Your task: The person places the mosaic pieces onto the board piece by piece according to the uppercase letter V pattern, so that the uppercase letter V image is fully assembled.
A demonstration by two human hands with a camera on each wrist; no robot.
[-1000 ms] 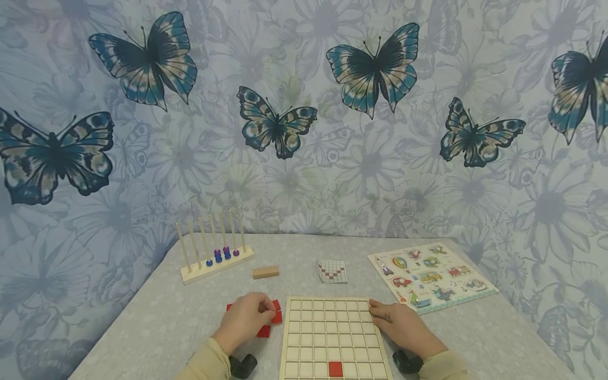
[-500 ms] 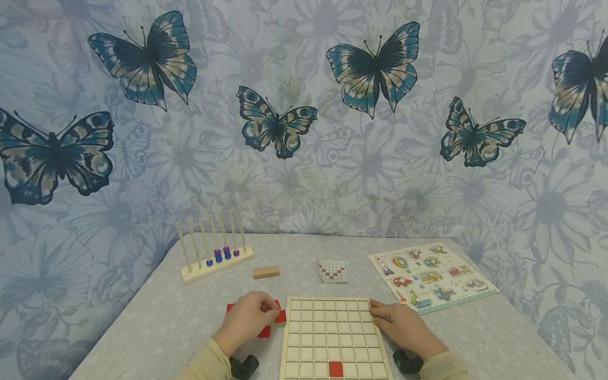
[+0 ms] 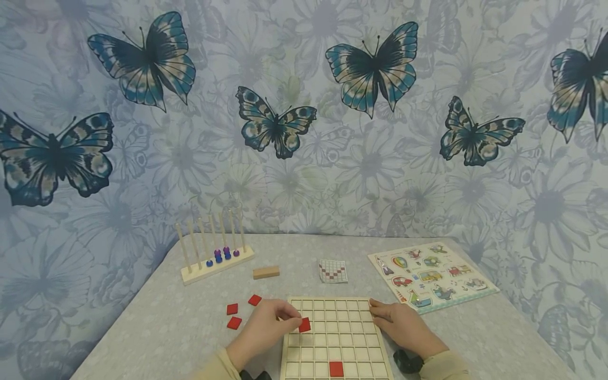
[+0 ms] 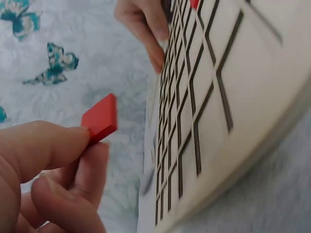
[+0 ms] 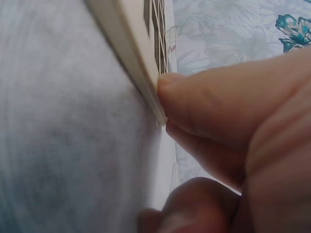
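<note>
A small square red tile [image 3: 304, 324] is pinched between the thumb and fingers of my left hand [image 3: 266, 324], over the left side of the wooden grid board [image 3: 332, 340]. In the left wrist view this tile [image 4: 100, 118] stands tilted, apart from the board's grid [image 4: 194, 111]. Another red tile [image 3: 336, 369] lies in a cell of the board's near row. My right hand [image 3: 406, 327] holds the board's right edge near the far corner. In the right wrist view a fingertip [image 5: 170, 82] sits on the rim and another finger reaches below it.
Several loose red tiles [image 3: 232, 309] lie left of my left hand. Behind the board are a wooden block [image 3: 266, 272] and a pattern card [image 3: 333, 271]. A peg stand with beads [image 3: 218, 264] is at back left, a picture puzzle board [image 3: 432, 275] at right.
My left hand has drawn a red tile from the group, lifted it and moved right, over the board. The loose tiles on the left are uncovered. My right hand stays put.
</note>
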